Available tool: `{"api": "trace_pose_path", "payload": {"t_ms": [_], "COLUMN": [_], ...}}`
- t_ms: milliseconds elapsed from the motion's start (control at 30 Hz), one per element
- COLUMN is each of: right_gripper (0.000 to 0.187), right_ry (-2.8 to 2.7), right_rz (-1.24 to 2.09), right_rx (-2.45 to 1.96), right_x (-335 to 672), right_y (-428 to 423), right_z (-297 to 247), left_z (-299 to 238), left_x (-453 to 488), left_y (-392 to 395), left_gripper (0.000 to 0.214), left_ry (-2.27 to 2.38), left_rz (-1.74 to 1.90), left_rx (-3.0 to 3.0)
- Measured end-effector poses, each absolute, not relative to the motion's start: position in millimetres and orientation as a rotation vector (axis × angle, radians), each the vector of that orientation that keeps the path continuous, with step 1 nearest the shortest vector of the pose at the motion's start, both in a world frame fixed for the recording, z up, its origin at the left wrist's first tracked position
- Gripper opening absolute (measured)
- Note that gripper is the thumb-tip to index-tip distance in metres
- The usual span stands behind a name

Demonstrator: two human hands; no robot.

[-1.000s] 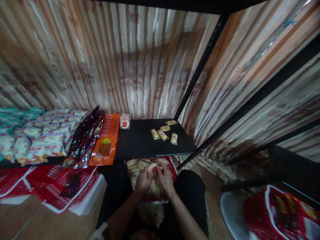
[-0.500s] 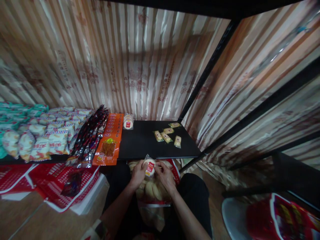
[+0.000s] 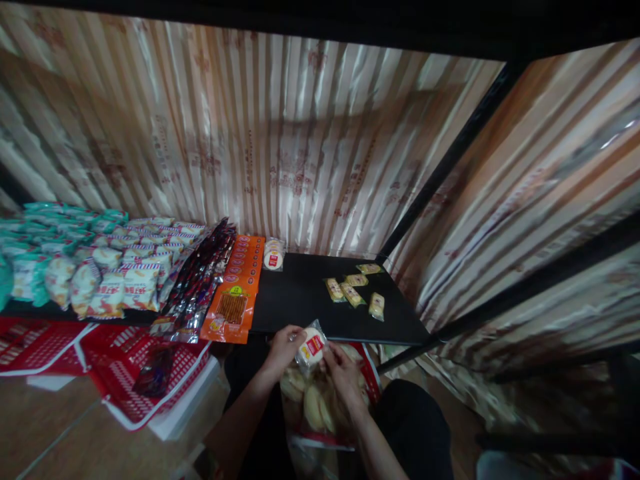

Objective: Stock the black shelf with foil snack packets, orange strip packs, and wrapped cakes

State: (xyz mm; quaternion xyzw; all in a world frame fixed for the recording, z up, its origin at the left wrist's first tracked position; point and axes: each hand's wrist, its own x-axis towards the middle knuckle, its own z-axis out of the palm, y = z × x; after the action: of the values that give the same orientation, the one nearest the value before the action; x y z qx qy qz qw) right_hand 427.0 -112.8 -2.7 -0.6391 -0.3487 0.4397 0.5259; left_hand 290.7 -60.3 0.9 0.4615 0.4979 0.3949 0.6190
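Both my hands hold one round white snack packet point(image 3: 311, 347) with a red label, just in front of the black shelf point(image 3: 305, 303). My left hand point(image 3: 283, 347) grips its left side and my right hand point(image 3: 343, 369) pinches its right edge. Below them, on my lap, a red basket point(image 3: 371, 377) is full of more pale round packets. A small stack of the same white packets point(image 3: 274, 254) stands at the back of the shelf beside the orange packs.
On the shelf lie orange snack packs point(image 3: 236, 301), dark shiny packs point(image 3: 197, 283), white-and-red bags point(image 3: 117, 277), teal bags point(image 3: 35, 230) and several small yellow packets point(image 3: 354, 290). Red baskets point(image 3: 125, 367) sit on the floor at left. A striped curtain hangs behind; black frame posts stand right.
My hands have lifted the round packet out of the basket up to the shelf's front edge. The view has shifted, moving the shelf rightwards and down in frame.
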Motion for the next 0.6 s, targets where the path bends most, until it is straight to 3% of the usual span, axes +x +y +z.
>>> {"api": "trace_pose_path", "payload": {"t_ms": [200, 600], "right_gripper": [0.023, 0.022], "right_ry": [-0.632, -0.573], "right_rz": [1.131, 1.150], "right_rx": [-1.445, -1.375], "right_x": [419.5, 393.1], "right_y": [-107.3, -100.6], "right_z": [-13.9, -22.4], "left_z": [0.9, -6.3], "left_x": [294.0, 299.9], "left_y": [-59.8, -54.7], "left_gripper": [0.047, 0.032], "left_ry": [1.080, 1.123], "left_rz": [0.973, 1.017], "left_rx": [0.844, 0.767]}}
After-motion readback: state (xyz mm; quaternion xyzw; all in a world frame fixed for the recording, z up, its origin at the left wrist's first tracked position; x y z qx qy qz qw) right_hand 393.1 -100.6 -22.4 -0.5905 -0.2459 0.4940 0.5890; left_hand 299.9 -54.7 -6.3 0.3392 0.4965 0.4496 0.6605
